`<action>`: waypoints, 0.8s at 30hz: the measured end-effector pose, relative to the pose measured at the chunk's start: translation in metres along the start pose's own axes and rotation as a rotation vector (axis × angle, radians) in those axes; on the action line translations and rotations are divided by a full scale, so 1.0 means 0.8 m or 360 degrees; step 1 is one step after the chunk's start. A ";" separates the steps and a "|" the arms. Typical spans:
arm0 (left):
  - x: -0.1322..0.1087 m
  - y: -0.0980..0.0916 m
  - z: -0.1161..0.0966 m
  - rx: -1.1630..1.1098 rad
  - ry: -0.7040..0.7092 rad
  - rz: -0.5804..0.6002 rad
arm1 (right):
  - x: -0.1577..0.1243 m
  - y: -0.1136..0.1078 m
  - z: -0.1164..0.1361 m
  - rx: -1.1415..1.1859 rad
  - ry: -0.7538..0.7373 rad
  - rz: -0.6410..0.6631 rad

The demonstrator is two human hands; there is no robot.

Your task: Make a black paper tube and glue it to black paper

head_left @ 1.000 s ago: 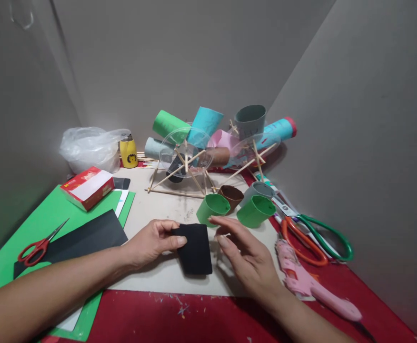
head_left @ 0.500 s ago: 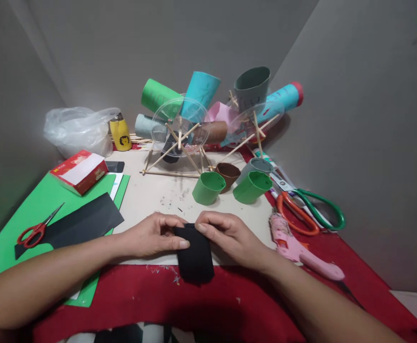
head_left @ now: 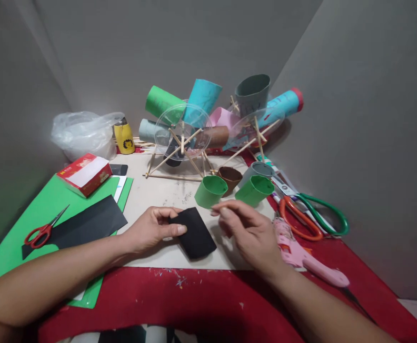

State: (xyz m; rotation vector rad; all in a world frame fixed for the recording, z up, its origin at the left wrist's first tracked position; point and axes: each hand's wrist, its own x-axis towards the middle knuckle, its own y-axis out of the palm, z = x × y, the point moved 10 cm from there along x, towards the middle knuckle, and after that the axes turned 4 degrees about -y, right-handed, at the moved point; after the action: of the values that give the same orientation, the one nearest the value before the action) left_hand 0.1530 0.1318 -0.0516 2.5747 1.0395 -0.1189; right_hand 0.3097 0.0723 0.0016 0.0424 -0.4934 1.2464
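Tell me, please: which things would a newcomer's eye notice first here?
Probably the colourful tubes around the stick-and-disc frame, at the back centre. Next comes the black piece, pinched by the left hand at the front centre, with the right hand apart from it. The large scissors with green and orange handles, on the right, may also stand out.

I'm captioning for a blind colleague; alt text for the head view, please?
A left hand holds a black piece above a pale board, the right hand beside it, not touching. Green tubes and a stick frame stand behind; a pink glue gun lies right.
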 end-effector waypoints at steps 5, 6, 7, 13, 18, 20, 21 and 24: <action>0.002 -0.036 -0.005 -0.0267 0.0045 -0.0333 | -0.007 -0.008 -0.002 0.0050 0.0131 -0.0098; 0.001 -0.040 -0.006 -0.0298 0.0067 -0.0377 | -0.008 0.000 -0.003 0.0045 0.0156 -0.0041; 0.000 -0.043 -0.008 -0.0319 0.0090 -0.0412 | -0.009 0.009 -0.004 0.0055 0.0182 0.0014; -0.008 -0.039 -0.009 -0.0287 0.0192 -0.0458 | -0.021 0.054 -0.025 0.0321 0.0450 0.0167; -0.009 -0.021 -0.005 -0.0089 0.0141 -0.0337 | -0.023 0.053 -0.025 0.0287 0.0448 0.0154; -0.008 -0.015 -0.007 0.0036 0.0128 -0.0264 | -0.019 0.047 -0.021 0.0232 0.0402 0.0146; -0.009 -0.014 -0.011 0.0096 0.0161 -0.0250 | -0.017 0.043 -0.020 0.0211 0.0377 0.0142; -0.017 -0.030 -0.034 0.0259 0.0359 -0.0441 | -0.009 0.033 -0.017 0.0152 0.0308 0.0119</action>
State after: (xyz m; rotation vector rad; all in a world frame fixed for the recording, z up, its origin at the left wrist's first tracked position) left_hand 0.1255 0.1486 -0.0308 2.6166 1.5266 0.0193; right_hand 0.2881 0.0786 -0.0192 -0.0159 -0.2698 1.3318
